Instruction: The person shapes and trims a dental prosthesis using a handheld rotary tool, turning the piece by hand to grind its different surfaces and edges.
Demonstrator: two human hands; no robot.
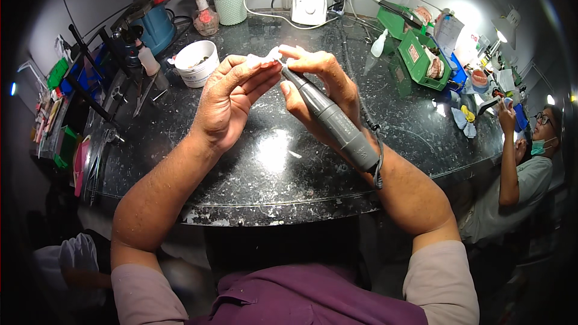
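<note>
Right fingers (322, 65) hold a handpiece (331, 117) (tip near left fingers (245, 71)).

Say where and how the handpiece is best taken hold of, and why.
I'd take the handpiece by its narrower front, behind the tip, coming from the person's right, as the right grip does. The body tapers toward the tip and slants up to the left, so the front suits fingers and thumb; the thick rear has the cord beside it.
</note>
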